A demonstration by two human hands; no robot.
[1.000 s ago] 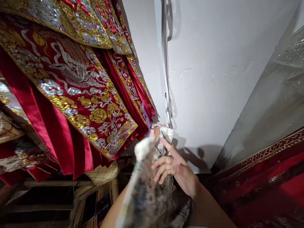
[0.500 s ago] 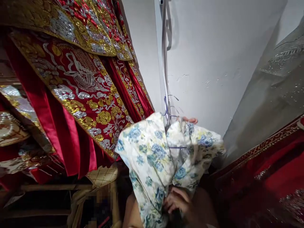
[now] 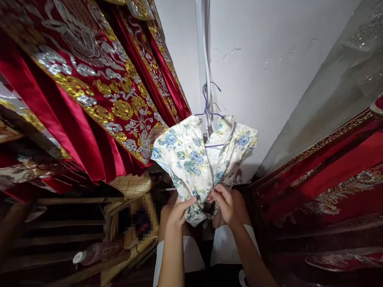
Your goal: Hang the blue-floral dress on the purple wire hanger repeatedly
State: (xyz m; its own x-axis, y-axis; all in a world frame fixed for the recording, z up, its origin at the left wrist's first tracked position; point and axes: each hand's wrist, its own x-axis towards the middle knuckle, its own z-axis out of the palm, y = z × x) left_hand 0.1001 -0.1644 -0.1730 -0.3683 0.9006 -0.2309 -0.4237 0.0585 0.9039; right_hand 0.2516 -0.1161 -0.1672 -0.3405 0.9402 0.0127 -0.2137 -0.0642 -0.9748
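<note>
A white short-sleeved blouse with blue and green flowers point(image 3: 194, 157) hangs in front of me on a thin purple clothes hanger point(image 3: 206, 104). Its front falls open at the neck, where the hanger's lower bar shows. My left hand point(image 3: 178, 210) grips the lower front on the left, thumb on top and fingers hidden beneath the cloth. Close beside it, my right hand point(image 3: 224, 202) pinches the front edge with closed fingers. The blouse's lower part lies bunched between and below both hands, over my lap.
Red costumes with gold and silver embroidery point(image 3: 119, 107) hang at the left, by a white wall point(image 3: 254, 52). A bamboo rack point(image 3: 131, 255) and a plastic bottle point(image 3: 98, 253) are at lower left. More red beaded cloth point(image 3: 344, 187) lies along the right.
The blouse has settled lower and its hanger shows plainly. My right hand has come down from behind the collar to the front edge; my left hand now holds the lower front.
</note>
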